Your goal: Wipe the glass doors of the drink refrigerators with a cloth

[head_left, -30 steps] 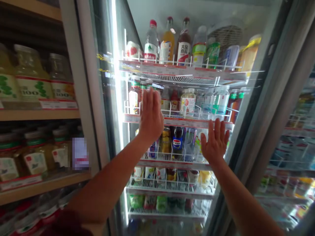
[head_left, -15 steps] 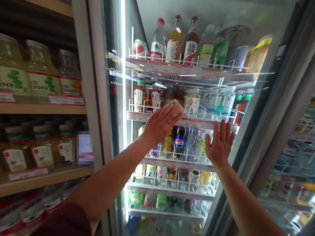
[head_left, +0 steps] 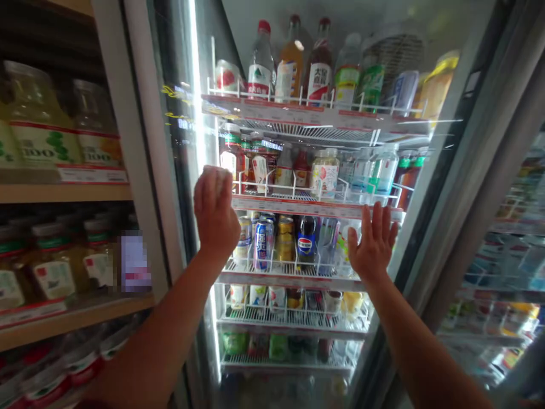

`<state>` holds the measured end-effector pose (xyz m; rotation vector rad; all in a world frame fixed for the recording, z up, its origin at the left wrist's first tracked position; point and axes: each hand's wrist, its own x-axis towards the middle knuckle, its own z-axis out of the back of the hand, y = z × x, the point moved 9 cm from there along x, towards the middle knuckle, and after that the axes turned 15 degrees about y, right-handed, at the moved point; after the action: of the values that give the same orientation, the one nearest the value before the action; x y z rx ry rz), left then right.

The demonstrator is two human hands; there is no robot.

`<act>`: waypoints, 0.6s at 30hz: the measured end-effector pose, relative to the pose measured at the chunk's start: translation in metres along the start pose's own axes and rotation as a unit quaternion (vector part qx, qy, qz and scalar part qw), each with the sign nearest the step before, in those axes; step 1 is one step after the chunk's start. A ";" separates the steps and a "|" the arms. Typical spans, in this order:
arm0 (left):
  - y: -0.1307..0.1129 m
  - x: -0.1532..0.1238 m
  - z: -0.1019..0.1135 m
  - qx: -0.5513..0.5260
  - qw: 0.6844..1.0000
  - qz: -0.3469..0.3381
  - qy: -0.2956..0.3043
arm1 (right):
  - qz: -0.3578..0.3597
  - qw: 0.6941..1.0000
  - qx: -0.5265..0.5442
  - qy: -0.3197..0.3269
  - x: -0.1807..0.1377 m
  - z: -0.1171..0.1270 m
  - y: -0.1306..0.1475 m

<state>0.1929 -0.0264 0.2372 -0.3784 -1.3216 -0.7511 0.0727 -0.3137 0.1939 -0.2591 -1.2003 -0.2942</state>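
Observation:
My left hand is up against the left part of the glass door of a lit drinks fridge. Its fingers are bent over a pale, crumpled cloth, of which only a little shows at the fingertips. Further right, my right hand lies flat on the same glass with fingers spread and nothing in it. Behind the glass, wire shelves carry bottles and cans, among them a blue can and a dark cola bottle.
On the left, wooden shelves hold juice bottles with price tags. A grey door frame runs down the right side, with another stocked fridge beyond it. Part of the left shelf is blurred out.
My left hand has swept left across the glass with the cloth, from the middle to the left side. My right hand stays flat on the pane. The view has shifted slightly right.

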 end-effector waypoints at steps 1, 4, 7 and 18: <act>0.002 -0.002 0.000 -0.009 1.000 0.020 -0.007 | 0.001 1.000 0.000 -0.003 0.000 0.001 0.000; -0.046 -0.016 -0.016 -0.001 0.982 -0.175 0.072 | 0.003 1.000 0.003 -0.005 -0.001 0.001 0.000; -0.063 -0.025 -0.027 0.016 0.949 -0.283 0.137 | -0.001 1.000 0.006 0.006 -0.001 -0.001 -0.001; -0.050 -0.045 -0.026 0.020 0.958 -0.256 0.131 | -0.011 1.000 0.005 0.010 0.000 -0.002 -0.001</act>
<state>0.1755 -0.0664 0.1799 0.1069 -1.1869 -1.1609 0.0735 -0.3155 0.1930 -0.2336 -1.1843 -0.3095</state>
